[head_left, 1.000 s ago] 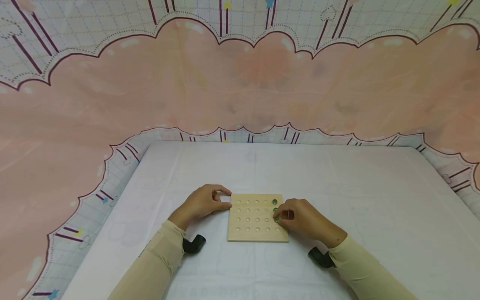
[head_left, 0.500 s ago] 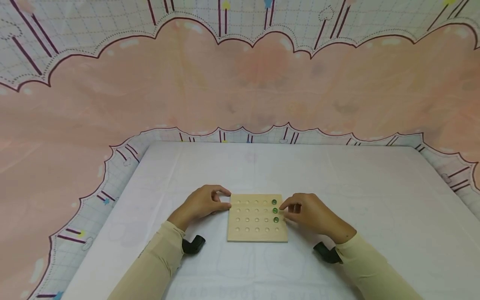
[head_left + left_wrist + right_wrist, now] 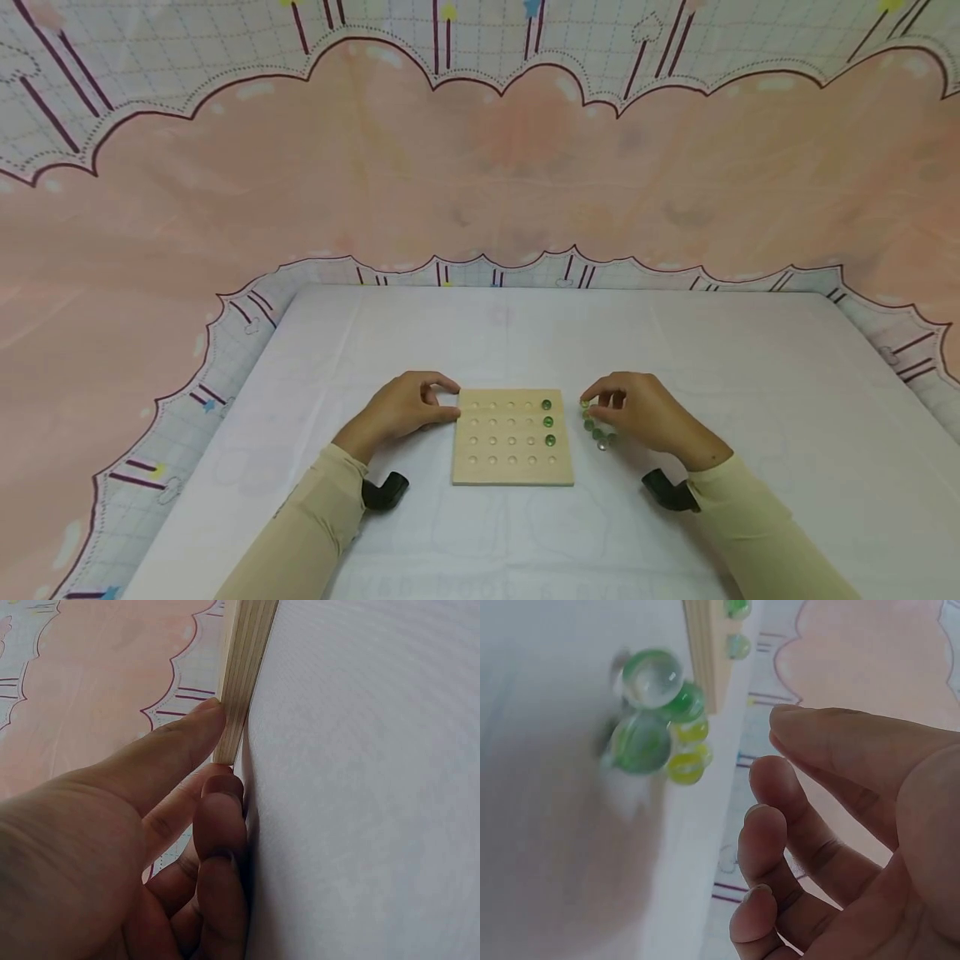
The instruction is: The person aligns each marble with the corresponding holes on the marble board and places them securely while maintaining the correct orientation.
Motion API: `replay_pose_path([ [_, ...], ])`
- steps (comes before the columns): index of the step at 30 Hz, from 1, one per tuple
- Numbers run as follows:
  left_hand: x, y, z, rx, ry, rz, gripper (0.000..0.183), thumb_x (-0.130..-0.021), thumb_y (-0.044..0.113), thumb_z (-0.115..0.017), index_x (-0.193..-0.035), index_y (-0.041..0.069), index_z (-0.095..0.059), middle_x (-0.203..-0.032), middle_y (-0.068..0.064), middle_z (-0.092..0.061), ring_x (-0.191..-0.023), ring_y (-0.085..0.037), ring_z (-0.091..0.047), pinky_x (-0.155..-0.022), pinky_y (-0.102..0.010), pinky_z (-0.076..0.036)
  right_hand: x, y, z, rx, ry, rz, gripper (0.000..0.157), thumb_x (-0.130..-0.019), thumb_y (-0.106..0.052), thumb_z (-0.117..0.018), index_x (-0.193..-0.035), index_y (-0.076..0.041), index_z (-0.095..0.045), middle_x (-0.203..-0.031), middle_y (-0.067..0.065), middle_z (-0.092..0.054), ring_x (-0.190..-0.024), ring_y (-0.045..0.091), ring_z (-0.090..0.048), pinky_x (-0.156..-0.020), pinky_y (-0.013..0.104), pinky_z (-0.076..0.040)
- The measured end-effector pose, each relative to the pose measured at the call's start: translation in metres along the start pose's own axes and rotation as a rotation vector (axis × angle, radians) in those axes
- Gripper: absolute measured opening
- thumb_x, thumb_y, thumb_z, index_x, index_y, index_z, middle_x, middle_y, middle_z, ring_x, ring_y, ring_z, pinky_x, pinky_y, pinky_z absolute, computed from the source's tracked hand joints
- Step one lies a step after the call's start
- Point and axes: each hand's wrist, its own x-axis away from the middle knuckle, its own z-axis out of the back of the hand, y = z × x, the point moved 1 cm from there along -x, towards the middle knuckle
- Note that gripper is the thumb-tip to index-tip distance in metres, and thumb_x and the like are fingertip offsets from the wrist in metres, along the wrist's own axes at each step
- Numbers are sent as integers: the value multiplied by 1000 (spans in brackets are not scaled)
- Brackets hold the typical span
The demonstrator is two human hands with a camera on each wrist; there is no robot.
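Observation:
A square pale wooden board (image 3: pixel 502 475) with rows of round hollows lies on the white table, and three green marbles (image 3: pixel 548 422) sit in its rightmost column. My left hand (image 3: pixel 401 408) touches the board's left edge near the far corner with thumb and index fingertips; the left wrist view shows the thumb (image 3: pixel 199 724) against the side. Right of the board, my right hand (image 3: pixel 637 412) is over a cluster of loose marbles (image 3: pixel 597 434). The right wrist view shows green and yellow marbles (image 3: pixel 686 766) beyond the fingertips, with a gap between thumb and fingers.
The white-covered table (image 3: pixel 420 325) extends around the board. Behind it hangs a pink, cloud-patterned cloth (image 3: pixel 480 183). A black wrist mount (image 3: pixel 386 491) sticks out from the left sleeve, another black mount (image 3: pixel 670 491) from the right.
My right hand has moved right, from the board's right column to the loose marbles, uncovering the green marbles in the board. My left hand stays at the board's left edge.

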Motion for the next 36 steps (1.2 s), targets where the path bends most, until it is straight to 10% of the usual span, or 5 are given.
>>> replay_pose_path([
  [36,-4,4,-1,4,6,13,35,-81,34,-84,-114,26,-72,-69,1,-59,-57,-13,-49,-53,-25,-36,-15,35,-3,-15,-43,-65,15,-88,-6,-73,-102,-10,-76,-85,1,-64,-77,15,-54,-66,28,-46],
])
